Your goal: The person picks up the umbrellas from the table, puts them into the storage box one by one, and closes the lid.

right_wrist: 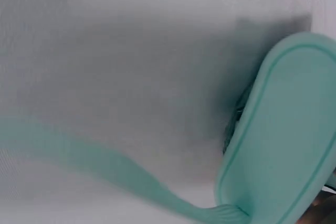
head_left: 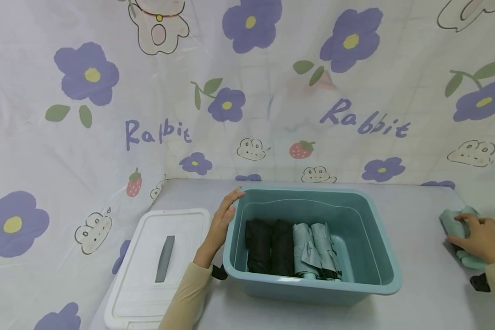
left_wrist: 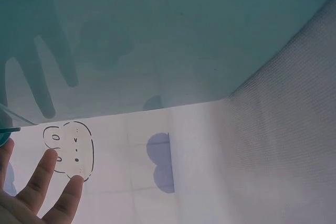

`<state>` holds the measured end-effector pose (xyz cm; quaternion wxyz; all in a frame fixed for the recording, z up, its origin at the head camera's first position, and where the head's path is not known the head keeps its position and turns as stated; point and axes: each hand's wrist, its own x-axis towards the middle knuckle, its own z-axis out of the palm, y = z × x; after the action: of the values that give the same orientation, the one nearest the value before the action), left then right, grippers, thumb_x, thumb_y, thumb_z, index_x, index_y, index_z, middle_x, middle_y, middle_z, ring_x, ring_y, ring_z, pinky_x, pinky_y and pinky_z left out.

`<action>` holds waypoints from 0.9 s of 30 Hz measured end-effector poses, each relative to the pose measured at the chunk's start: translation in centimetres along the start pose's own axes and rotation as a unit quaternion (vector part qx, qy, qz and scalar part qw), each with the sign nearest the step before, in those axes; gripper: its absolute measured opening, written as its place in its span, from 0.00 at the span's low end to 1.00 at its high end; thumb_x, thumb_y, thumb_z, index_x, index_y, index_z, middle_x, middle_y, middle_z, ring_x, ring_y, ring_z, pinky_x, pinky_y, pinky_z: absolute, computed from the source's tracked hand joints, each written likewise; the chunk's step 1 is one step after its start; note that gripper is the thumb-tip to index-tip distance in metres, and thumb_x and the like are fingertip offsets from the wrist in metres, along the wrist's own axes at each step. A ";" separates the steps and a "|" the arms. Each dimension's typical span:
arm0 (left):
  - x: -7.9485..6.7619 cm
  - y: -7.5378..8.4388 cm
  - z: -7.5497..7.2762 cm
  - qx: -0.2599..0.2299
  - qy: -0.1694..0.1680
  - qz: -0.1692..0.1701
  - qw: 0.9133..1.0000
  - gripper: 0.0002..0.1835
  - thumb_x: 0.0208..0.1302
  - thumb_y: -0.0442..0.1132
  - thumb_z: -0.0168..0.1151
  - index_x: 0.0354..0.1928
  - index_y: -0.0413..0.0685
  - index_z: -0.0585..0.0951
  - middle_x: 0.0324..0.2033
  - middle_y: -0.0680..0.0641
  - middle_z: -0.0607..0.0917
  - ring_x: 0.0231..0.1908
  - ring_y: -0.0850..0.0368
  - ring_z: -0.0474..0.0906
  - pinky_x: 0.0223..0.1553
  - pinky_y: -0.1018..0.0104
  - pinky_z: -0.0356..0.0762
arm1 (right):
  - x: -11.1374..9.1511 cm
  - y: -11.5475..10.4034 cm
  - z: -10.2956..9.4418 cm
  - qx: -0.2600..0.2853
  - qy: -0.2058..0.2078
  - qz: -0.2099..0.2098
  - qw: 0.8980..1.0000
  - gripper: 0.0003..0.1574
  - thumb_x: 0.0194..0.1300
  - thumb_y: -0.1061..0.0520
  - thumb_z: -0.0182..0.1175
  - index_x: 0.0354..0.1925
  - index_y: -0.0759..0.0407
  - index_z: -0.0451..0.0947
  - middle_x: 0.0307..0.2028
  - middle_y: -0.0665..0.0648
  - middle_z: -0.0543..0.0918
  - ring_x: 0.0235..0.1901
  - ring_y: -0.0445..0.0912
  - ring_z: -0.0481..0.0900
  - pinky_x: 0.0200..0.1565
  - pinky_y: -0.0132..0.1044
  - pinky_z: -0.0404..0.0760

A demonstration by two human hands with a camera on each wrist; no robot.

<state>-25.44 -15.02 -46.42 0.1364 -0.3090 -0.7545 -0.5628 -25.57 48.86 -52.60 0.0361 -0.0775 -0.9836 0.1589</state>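
A blue-green plastic bin (head_left: 309,294) stands on the table. Inside it, two black folded umbrellas (head_left: 259,247) lie beside two pale blue-green ones (head_left: 307,250). My left hand (head_left: 222,220) touches the bin's left rim, its fingers extended; in the left wrist view the fingers (left_wrist: 68,198) are spread beside the bin wall (left_wrist: 173,40). Far to the right, my right hand (head_left: 480,236) grips a mint-green folding umbrella (head_left: 453,223) between thumb and curled fingers. Up close, the right wrist view shows that umbrella's flat oval handle end (right_wrist: 283,129) and its wrist strap (right_wrist: 131,174).
A white lid (head_left: 144,270) with a grey handle (head_left: 165,259) lies on the table left of the bin. Behind the table hangs a flower-and-rabbit printed curtain (head_left: 272,123), which also runs along the left side. Bare grey tabletop (head_left: 420,229) separates the bin from the right hand.
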 end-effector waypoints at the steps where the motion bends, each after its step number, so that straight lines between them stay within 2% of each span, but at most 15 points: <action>1: 0.0 0.0 0.0 0.000 -0.001 0.000 1.000 0.22 0.68 0.27 0.34 0.63 0.31 0.64 0.67 0.32 0.57 0.68 0.38 0.50 0.61 0.34 0.50 | 0.0 0.0 0.0 -0.001 0.001 0.001 1.000 0.45 0.53 0.52 0.65 0.56 0.71 0.51 0.47 0.90 0.49 0.33 0.76 0.62 0.28 0.63 0.69; 5: 0.0 -2.2 0.2 0.006 0.005 0.001 1.000 0.23 0.73 0.40 0.34 0.65 0.41 0.64 0.69 0.40 0.58 0.70 0.47 0.50 0.61 0.35 0.51 | 0.3 -0.2 -0.3 -0.007 -0.007 0.002 1.000 0.44 0.51 0.52 0.66 0.55 0.71 0.52 0.44 0.88 0.50 0.28 0.73 0.63 0.24 0.58 0.69; 8: -0.1 -3.9 0.3 0.011 0.009 0.002 1.000 0.24 0.73 0.46 0.34 0.66 0.48 0.65 0.69 0.46 0.58 0.70 0.54 0.50 0.61 0.36 0.52 | 0.3 -0.3 -0.4 -0.012 -0.016 -0.001 1.000 0.45 0.51 0.49 0.66 0.54 0.70 0.53 0.43 0.87 0.49 0.27 0.72 0.63 0.22 0.56 0.69; 11: -0.1 -3.4 0.2 0.005 0.005 0.002 1.000 0.22 0.73 0.37 0.34 0.66 0.44 0.64 0.69 0.44 0.58 0.70 0.51 0.50 0.62 0.36 0.51 | 0.1 -0.8 -0.4 -0.018 -0.023 0.006 1.000 0.45 0.51 0.49 0.65 0.55 0.69 0.52 0.43 0.86 0.48 0.30 0.74 0.60 0.25 0.59 0.68; 15: 0.0 -1.8 0.0 -0.006 -0.001 0.002 1.000 0.23 0.69 0.28 0.34 0.65 0.36 0.64 0.68 0.37 0.57 0.69 0.44 0.49 0.61 0.34 0.50 | -0.2 -1.4 -0.2 -0.021 -0.022 0.008 1.000 0.45 0.50 0.49 0.66 0.55 0.69 0.52 0.43 0.84 0.48 0.34 0.75 0.58 0.27 0.61 0.66; 19: 0.0 -0.2 0.0 -0.002 -0.002 -0.002 1.000 0.22 0.69 0.29 0.35 0.63 0.32 0.64 0.67 0.33 0.58 0.68 0.38 0.50 0.61 0.35 0.51 | -0.5 -2.1 -0.4 -0.024 -0.018 -0.002 1.000 0.44 0.51 0.48 0.65 0.55 0.69 0.53 0.43 0.83 0.50 0.32 0.75 0.60 0.26 0.60 0.67; 27: 0.0 0.2 0.1 -0.007 0.000 -0.002 1.000 0.22 0.69 0.27 0.34 0.63 0.31 0.63 0.67 0.32 0.57 0.68 0.37 0.50 0.62 0.36 0.50 | -1.0 -4.4 -1.7 -0.027 -0.002 -0.046 0.999 0.41 0.54 0.48 0.63 0.53 0.68 0.54 0.41 0.84 0.52 0.29 0.73 0.62 0.22 0.55 0.68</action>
<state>-25.33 -14.85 -46.31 0.1332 -0.3088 -0.7511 -0.5681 -25.01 45.11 -49.65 0.0391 -0.0323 -0.9901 0.1306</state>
